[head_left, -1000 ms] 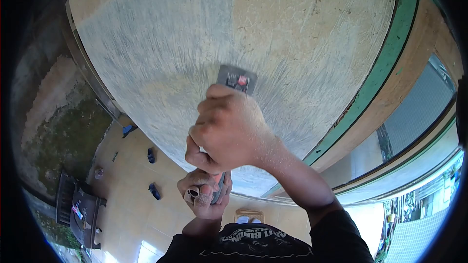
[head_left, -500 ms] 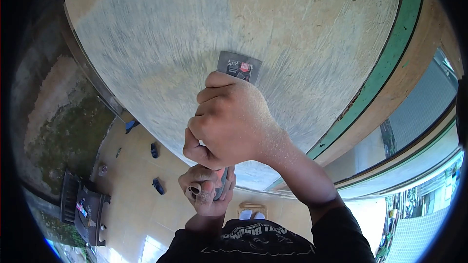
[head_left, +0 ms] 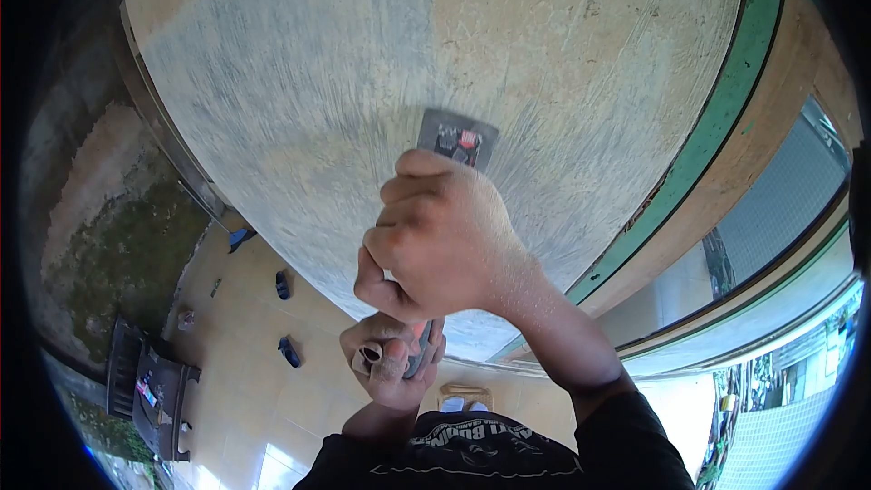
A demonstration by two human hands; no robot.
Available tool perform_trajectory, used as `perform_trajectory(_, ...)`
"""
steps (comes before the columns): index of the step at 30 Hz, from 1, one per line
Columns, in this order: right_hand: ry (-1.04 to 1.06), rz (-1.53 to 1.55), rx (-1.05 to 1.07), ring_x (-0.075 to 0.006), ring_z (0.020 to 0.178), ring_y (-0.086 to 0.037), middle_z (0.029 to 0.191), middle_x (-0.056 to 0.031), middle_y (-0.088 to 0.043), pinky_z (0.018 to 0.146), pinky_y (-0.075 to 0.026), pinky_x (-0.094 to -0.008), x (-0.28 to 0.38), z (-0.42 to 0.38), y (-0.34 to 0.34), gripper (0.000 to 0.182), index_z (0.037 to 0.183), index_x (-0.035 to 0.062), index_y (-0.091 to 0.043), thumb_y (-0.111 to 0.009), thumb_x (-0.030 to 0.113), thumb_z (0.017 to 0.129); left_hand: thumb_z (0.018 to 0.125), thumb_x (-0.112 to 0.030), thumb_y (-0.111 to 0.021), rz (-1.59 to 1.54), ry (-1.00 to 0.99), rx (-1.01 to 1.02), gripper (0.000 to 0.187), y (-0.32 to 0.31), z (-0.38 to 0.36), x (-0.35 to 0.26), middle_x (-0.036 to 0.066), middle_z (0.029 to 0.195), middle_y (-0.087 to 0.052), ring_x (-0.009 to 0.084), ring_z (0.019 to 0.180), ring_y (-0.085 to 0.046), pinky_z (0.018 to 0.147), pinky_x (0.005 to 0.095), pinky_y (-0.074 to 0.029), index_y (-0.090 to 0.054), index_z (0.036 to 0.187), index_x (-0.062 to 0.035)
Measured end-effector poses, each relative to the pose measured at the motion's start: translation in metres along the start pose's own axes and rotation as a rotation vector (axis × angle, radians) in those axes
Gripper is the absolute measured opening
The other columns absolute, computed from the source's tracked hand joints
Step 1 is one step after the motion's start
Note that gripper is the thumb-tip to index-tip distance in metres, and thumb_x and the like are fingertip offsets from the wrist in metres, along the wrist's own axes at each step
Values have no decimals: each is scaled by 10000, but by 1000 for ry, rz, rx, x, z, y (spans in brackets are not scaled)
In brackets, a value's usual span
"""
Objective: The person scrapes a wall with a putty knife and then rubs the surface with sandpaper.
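A wide flat scraper (head_left: 457, 134) with a dark blade and a worn red-and-white label lies against the wall (head_left: 318, 82), whose paint is patchy and streaked with scrape marks. My right hand (head_left: 440, 240), dusted with pale powder, is closed around it just below the blade. Lower down, my left hand (head_left: 392, 363) is wrapped round the red and grey handle (head_left: 420, 349) of the same scraper. At its thumb side shows a small round hollow brown thing (head_left: 370, 354), which I cannot make out.
A green frame strip (head_left: 689, 141) and a window (head_left: 789, 191) border the wall on the right. Dark sandals (head_left: 288, 351) lie on the tiled floor (head_left: 245, 390). A dark bench (head_left: 154, 390) stands at lower left, near a mossy patch of ground (head_left: 136, 259).
Both hands and the scraper have shifted slightly down and to the right along the wall. The grip of both hands looks the same.
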State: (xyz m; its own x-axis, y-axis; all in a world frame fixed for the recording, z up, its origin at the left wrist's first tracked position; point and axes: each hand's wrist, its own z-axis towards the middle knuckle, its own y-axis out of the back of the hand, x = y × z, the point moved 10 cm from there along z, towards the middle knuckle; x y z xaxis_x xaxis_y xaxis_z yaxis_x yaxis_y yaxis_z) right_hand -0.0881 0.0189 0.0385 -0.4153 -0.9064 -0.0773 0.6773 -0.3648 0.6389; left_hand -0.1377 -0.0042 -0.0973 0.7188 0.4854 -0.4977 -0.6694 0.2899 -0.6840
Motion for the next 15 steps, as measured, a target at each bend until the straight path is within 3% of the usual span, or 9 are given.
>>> perform_trajectory(6, 30, 55, -19, -171, 427, -407, 384, -21, -420, 557, -371, -276, 0, 7, 10, 239, 379, 89, -392, -561, 176, 524, 816, -151, -613, -110, 24, 41, 177, -17, 10, -7, 46, 611, -442, 117, 477, -414, 404, 224, -346, -530, 809, 4)
perform_trajectory(15, 26, 35, 13, -176, 419, -400, 375, -17, -395, 551, -361, -273, 0, -1, 4, 245, 377, 98, -376, -562, 177, 516, 814, -178, -620, 35, 11, -34, 210, -2, -1, -3, 51, 586, -431, 161, 528, -493, 438, 258, -405, -505, 783, -5)
